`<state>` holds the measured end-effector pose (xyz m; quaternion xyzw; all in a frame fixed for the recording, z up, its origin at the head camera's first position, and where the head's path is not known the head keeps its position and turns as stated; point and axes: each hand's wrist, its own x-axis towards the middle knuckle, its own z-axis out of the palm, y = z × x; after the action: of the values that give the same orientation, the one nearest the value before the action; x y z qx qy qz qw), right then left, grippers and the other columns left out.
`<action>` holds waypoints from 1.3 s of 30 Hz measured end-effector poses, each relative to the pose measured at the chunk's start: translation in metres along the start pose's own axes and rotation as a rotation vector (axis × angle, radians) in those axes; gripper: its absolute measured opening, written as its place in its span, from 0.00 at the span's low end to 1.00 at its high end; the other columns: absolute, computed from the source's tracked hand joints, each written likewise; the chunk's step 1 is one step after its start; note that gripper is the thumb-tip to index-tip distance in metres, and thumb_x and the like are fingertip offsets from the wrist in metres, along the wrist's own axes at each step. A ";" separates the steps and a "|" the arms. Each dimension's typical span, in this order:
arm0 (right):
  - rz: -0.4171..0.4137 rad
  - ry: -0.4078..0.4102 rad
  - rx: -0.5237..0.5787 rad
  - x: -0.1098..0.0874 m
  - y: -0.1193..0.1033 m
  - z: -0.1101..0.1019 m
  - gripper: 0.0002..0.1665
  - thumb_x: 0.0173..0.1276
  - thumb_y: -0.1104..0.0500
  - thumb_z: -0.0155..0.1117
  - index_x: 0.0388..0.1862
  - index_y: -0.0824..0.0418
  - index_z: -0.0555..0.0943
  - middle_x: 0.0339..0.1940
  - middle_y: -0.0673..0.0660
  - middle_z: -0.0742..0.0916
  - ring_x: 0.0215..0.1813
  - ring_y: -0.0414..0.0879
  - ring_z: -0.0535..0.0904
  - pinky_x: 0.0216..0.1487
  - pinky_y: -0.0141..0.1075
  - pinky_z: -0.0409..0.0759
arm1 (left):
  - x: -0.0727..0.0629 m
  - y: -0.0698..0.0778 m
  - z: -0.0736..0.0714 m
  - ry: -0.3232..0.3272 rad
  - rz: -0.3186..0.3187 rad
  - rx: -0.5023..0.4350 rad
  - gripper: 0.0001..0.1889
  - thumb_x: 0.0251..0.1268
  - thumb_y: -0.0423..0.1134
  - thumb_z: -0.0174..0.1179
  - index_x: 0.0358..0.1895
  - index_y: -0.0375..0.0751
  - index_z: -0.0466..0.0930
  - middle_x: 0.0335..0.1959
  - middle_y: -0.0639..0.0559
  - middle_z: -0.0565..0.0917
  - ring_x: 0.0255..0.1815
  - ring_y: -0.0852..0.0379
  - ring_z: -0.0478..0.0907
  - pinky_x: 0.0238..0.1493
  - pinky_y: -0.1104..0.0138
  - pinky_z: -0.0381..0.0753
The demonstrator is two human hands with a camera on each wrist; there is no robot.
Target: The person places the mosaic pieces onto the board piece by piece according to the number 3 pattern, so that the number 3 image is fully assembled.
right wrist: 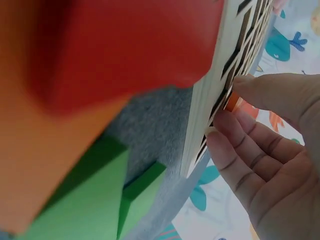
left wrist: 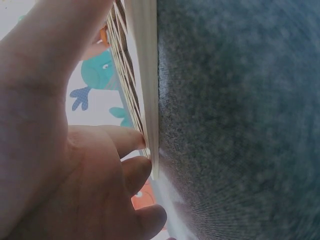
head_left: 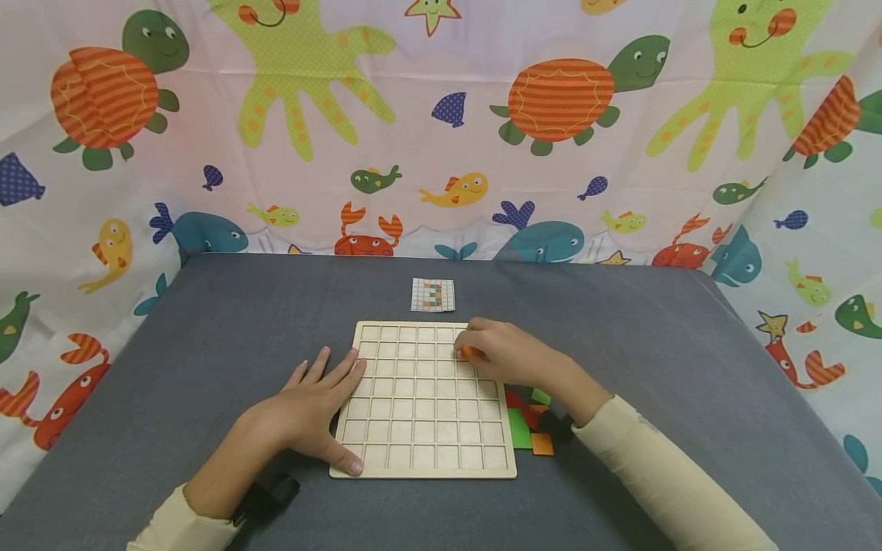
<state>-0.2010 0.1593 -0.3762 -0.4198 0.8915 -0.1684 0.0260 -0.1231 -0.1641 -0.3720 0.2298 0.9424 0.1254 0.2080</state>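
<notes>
1. Wooden grid board [head_left: 425, 409], flat on grey table [head_left: 220, 344].
2. Orange tile [head_left: 468, 353], pinched by right hand [head_left: 511, 354] over board's far right.
3. Left hand [head_left: 303, 415], fingers spread, touching board's left edge.
4. Coloured tiles [head_left: 520, 431], just beside board's right edge.

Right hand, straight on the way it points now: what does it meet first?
Likely the wooden grid board: the right hand points leftward and down at its far right area, pinching an orange tile. The tile may be touching it; depth is unclear.
</notes>
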 end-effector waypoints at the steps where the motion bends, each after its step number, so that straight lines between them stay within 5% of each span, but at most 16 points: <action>1: 0.000 -0.005 -0.005 0.002 0.000 0.001 0.11 0.68 0.68 0.67 0.47 0.60 0.87 0.38 0.53 0.83 0.34 0.42 0.74 0.36 0.32 0.78 | 0.000 0.000 0.000 0.000 0.001 -0.001 0.77 0.28 0.78 0.72 0.82 0.40 0.44 0.82 0.42 0.41 0.79 0.31 0.30 0.71 0.35 0.35; 31: -0.079 -0.039 0.011 0.051 -0.019 0.007 0.10 0.66 0.68 0.70 0.46 0.62 0.86 0.43 0.55 0.86 0.43 0.46 0.79 0.47 0.39 0.80 | 0.002 -0.001 0.001 -0.014 -0.014 0.004 0.77 0.28 0.79 0.72 0.82 0.40 0.44 0.82 0.43 0.41 0.79 0.31 0.31 0.71 0.35 0.37; 39: -0.091 -0.033 0.018 0.066 -0.025 0.012 0.04 0.65 0.67 0.72 0.38 0.61 0.86 0.36 0.53 0.85 0.37 0.45 0.75 0.41 0.37 0.77 | 0.002 -0.001 0.001 -0.014 -0.015 -0.006 0.77 0.28 0.78 0.72 0.82 0.41 0.44 0.82 0.43 0.41 0.79 0.31 0.31 0.71 0.34 0.37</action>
<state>-0.2230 0.0917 -0.3729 -0.4624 0.8694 -0.1702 0.0369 -0.1248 -0.1641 -0.3735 0.2231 0.9423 0.1250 0.2161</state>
